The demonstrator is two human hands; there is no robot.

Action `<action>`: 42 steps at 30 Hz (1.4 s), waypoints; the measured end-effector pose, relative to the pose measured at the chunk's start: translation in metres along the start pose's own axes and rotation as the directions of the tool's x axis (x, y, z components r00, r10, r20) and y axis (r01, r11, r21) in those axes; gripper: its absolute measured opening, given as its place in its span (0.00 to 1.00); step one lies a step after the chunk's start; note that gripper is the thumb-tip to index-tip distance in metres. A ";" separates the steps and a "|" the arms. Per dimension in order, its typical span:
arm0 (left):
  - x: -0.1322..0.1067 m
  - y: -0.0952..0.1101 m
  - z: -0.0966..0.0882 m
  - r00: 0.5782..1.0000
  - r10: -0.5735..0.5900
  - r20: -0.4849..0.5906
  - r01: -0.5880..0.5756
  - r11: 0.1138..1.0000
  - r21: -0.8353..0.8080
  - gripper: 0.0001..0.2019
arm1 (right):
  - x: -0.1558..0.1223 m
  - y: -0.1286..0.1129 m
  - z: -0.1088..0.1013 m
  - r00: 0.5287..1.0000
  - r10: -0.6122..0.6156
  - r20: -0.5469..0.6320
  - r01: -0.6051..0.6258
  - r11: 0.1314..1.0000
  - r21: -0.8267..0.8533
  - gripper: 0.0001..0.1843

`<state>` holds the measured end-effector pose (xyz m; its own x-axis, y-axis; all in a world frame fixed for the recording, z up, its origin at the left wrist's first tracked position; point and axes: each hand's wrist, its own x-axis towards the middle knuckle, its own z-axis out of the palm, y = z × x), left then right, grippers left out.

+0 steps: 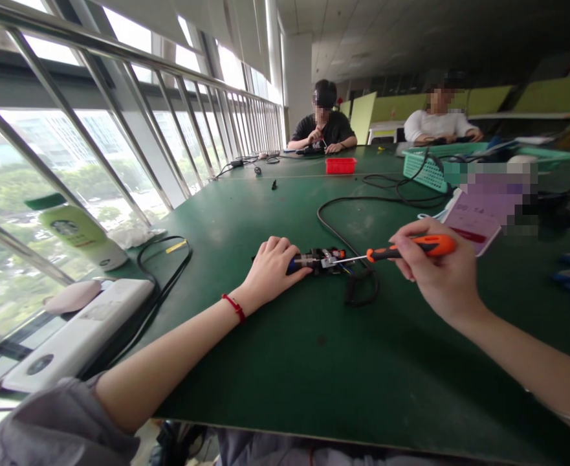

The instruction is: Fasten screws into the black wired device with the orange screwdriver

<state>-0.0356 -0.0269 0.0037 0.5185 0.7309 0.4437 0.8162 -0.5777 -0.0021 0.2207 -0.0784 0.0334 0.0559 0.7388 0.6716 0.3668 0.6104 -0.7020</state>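
Observation:
My left hand point(274, 265) is wrapped over the near-left end of an opened corded device point(324, 259) lying on the green table. Metal parts, a bit of orange and thin coloured wires show in its exposed end; the rest is under my palm, and I cannot make out its exact kind. In my right hand point(442, 275) is an orange-and-black screwdriver point(386, 252), fingers closed round its handle. Its shaft points left, and the tip meets or nearly meets the metal part of the device. A black cord point(323, 217) runs from the device's end across the table.
On the left stand a green-capped bottle point(78, 233) and a white power bank point(81, 336), with a looped black cable point(168, 278). A red tray point(340, 166), a teal basket point(425, 171) and a phone point(476, 213) lie farther off. Two people sit across the table.

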 end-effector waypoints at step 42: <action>0.002 0.002 0.002 0.994 0.016 0.109 -0.014 1.000 -0.017 0.19 | 0.003 -0.002 -0.001 0.998 0.020 0.053 -0.027 0.990 0.136 0.18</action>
<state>-0.0323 -0.0256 0.0026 0.5561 0.7568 0.3435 0.8043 -0.5941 0.0070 0.2214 -0.0776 0.0369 0.0140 0.7648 0.6442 0.2350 0.6237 -0.7455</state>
